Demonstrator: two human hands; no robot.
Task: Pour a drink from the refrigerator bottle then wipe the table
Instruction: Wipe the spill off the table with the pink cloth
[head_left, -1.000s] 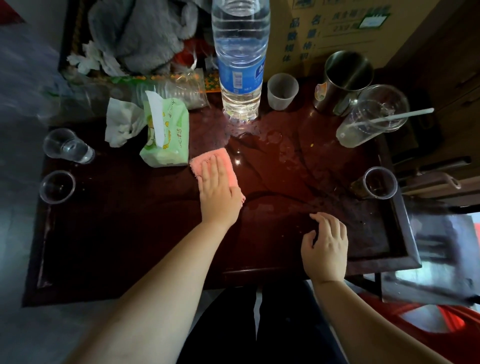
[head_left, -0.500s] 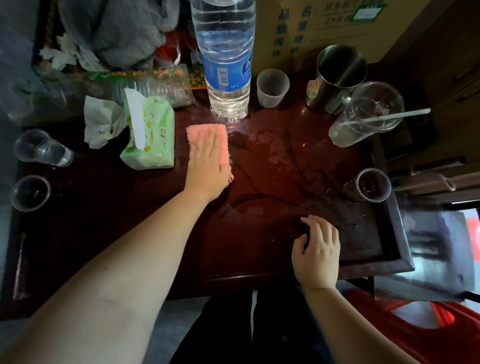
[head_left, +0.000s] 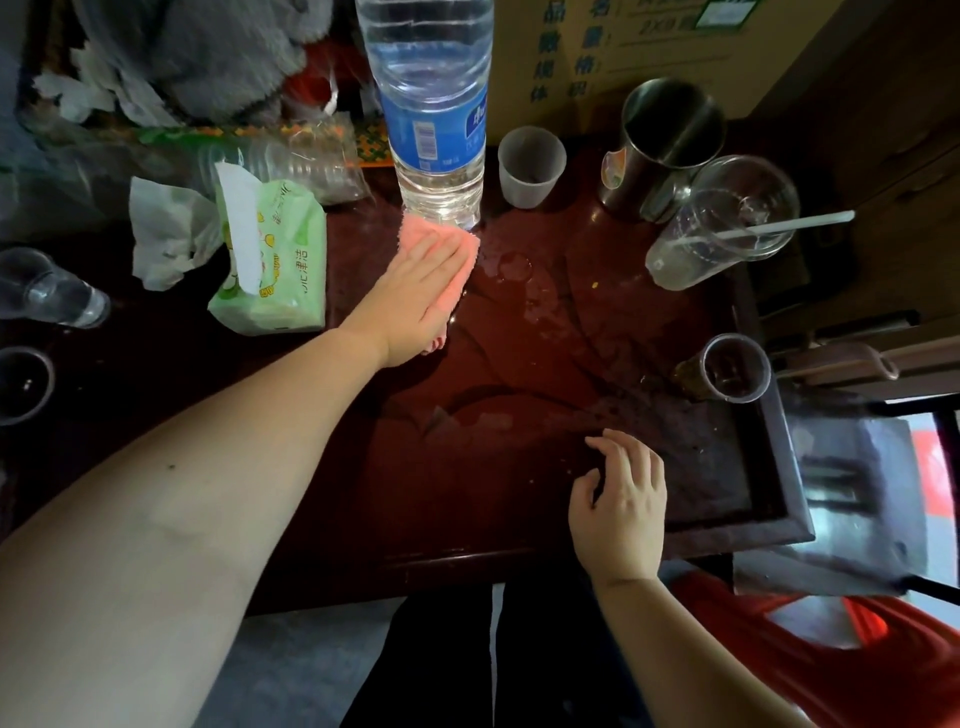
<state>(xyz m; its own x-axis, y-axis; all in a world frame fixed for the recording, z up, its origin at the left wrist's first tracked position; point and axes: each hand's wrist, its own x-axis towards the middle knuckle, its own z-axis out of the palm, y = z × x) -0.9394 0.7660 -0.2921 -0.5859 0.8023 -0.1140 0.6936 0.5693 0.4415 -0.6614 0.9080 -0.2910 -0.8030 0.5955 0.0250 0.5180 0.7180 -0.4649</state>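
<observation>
A pink cloth (head_left: 453, 260) lies on the dark red table (head_left: 519, 364), right in front of the big clear water bottle (head_left: 434, 104) with a blue label. My left hand (head_left: 415, 291) presses flat on the cloth with straight fingers. Water drops and smears (head_left: 514, 265) shine on the table to the cloth's right. My right hand (head_left: 621, 504) rests on the table near its front edge, fingers loosely curled, holding nothing.
A green tissue pack (head_left: 270, 260) and crumpled tissue (head_left: 166, 234) lie left of the cloth. Behind stand a small frosted cup (head_left: 530, 166), a steel mug (head_left: 665, 140), a tall plastic cup with a straw (head_left: 722, 234). Small clear cups sit at right (head_left: 732, 369) and far left (head_left: 47, 291).
My left hand has pushed the pink cloth away from me, up to the foot of the water bottle. The right hand stays in place on the table.
</observation>
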